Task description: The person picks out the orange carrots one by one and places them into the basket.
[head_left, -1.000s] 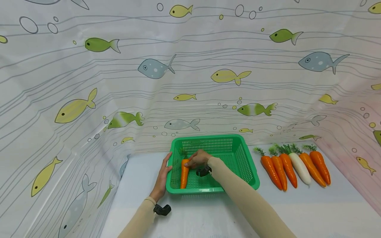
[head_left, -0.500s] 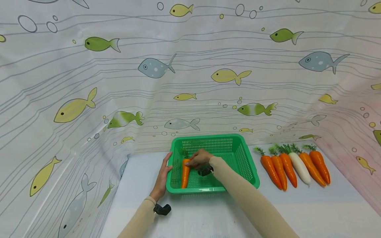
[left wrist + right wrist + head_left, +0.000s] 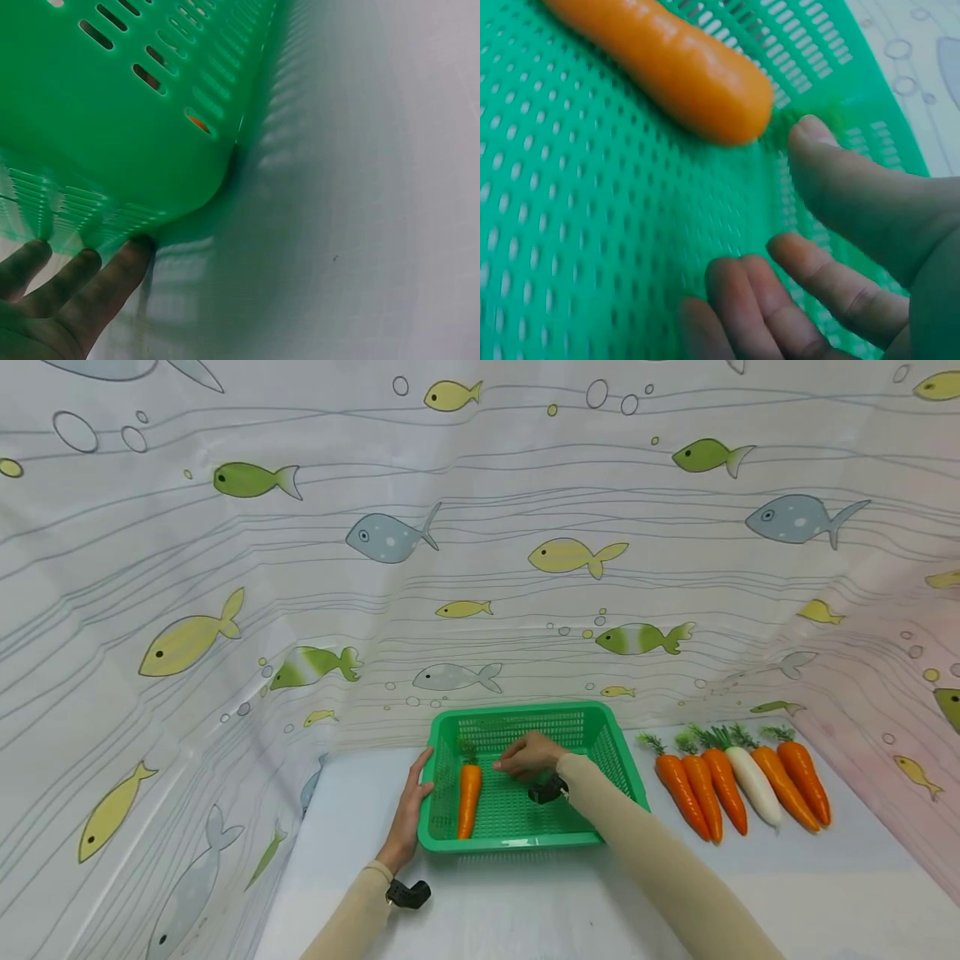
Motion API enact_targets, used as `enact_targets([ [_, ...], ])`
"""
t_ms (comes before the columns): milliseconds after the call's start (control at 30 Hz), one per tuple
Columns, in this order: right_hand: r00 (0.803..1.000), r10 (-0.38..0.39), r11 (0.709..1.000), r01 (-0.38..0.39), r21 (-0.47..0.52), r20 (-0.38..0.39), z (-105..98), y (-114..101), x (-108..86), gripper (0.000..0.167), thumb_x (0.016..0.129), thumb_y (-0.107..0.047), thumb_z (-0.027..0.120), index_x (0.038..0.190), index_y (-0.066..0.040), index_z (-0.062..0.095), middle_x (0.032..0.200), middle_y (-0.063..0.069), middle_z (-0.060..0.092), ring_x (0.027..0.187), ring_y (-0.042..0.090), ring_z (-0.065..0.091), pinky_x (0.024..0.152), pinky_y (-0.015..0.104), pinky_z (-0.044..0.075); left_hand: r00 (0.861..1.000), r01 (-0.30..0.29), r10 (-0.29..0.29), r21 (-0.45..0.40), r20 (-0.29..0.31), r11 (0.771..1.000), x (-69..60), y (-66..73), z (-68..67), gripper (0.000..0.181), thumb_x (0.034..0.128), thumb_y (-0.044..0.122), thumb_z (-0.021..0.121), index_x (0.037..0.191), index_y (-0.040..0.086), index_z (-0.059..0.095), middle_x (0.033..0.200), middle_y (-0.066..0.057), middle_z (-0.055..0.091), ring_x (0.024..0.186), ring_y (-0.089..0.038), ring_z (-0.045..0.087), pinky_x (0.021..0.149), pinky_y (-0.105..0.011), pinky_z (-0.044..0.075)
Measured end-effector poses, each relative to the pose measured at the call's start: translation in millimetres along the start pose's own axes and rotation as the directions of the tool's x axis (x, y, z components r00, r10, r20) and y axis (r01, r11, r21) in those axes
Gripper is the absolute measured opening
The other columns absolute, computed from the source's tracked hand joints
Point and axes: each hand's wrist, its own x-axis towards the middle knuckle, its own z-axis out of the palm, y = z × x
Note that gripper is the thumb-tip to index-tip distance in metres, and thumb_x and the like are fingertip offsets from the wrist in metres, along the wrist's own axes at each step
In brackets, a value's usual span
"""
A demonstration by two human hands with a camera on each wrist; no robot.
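An orange carrot (image 3: 468, 800) with green leaves lies lengthwise near the left wall inside the green basket (image 3: 525, 841). Just right of it, above the basket floor, my right hand (image 3: 531, 755) holds nothing. In the right wrist view the thumb and fingers of that hand (image 3: 840, 247) are spread apart, clear of the carrot (image 3: 697, 82). My left hand (image 3: 407, 810) rests against the basket's left side, and in the left wrist view its straight fingertips (image 3: 90, 262) touch the outer wall of the basket (image 3: 112, 135).
Right of the basket, several orange carrots (image 3: 681, 793) and one white radish (image 3: 753, 783) lie side by side on the white table (image 3: 525, 910). A fish-patterned sheet (image 3: 480, 560) rises behind and at both sides.
My right hand has let go of the carrot and moved to the right, away from it. The carrot stays in the basket, and my left hand has kept its place.
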Motion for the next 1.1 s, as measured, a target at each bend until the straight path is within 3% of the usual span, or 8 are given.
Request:
enact_targets([
  [300,0.999,-0.042,0.997,0.042,0.070,-0.005,-36.7,6.6,-18.7,0.042,0.102,-0.028,0.073,0.133,0.000,0.071,0.133,0.025,0.070,0.121,0.045,0.070,0.099,0.053,0.060,1.000,0.008,-0.008,-0.001,0.002,1.000,-3.3,3.2,-5.8,0.059,0.1118,0.029,0.026,0.170,0.038,0.018,0.180,0.000,0.007,0.166,-0.034,0.006,0.129,-0.069,0.004],
  [467,0.996,-0.081,0.996,0.082,0.042,-0.033,-55.0,3.8,-33.8,0.039,0.104,-0.025,0.069,0.133,0.000,0.070,0.137,0.025,0.068,0.125,0.047,0.067,0.102,0.055,0.058,1.000,0.006,-0.006,-0.004,0.007,1.000,-2.7,5.4,-3.2,0.059,0.1123,0.029,0.025,0.170,0.038,0.017,0.180,0.000,0.006,0.166,-0.034,0.005,0.129,-0.069,0.004],
  [800,0.994,-0.085,0.995,0.088,0.037,-0.066,-96.7,11.8,-59.9,0.044,0.106,-0.025,0.066,0.140,0.002,0.064,0.144,0.028,0.062,0.126,0.046,0.066,0.097,0.043,0.062,1.000,0.012,-0.012,0.003,0.013,1.000,-1.9,0.1,-1.2,0.059,0.1124,0.030,0.027,0.170,0.040,0.018,0.181,0.000,0.005,0.166,-0.036,0.004,0.128,-0.071,0.002],
  [933,0.987,-0.093,0.996,0.094,-0.005,-0.132,-113.9,18.2,-70.0,0.043,0.106,-0.026,0.066,0.139,0.002,0.066,0.139,0.029,0.065,0.119,0.040,0.071,0.097,0.047,0.062,1.000,0.010,-0.010,0.005,0.010,1.000,-1.9,0.5,-1.8,0.059,0.1124,0.028,0.026,0.170,0.040,0.018,0.181,0.000,0.006,0.166,-0.036,0.004,0.128,-0.071,0.002],
  [1100,0.967,-0.108,0.994,0.097,-0.057,-0.232,-131.9,27.8,-84.0,0.041,0.106,-0.024,0.065,0.135,0.005,0.068,0.134,0.031,0.066,0.115,0.043,0.072,0.093,0.047,0.063,1.000,0.008,-0.008,0.019,0.012,1.000,-1.7,3.2,-1.9,0.059,0.1124,0.026,0.026,0.170,0.038,0.018,0.181,0.001,0.006,0.167,-0.035,0.003,0.128,-0.071,0.002],
])
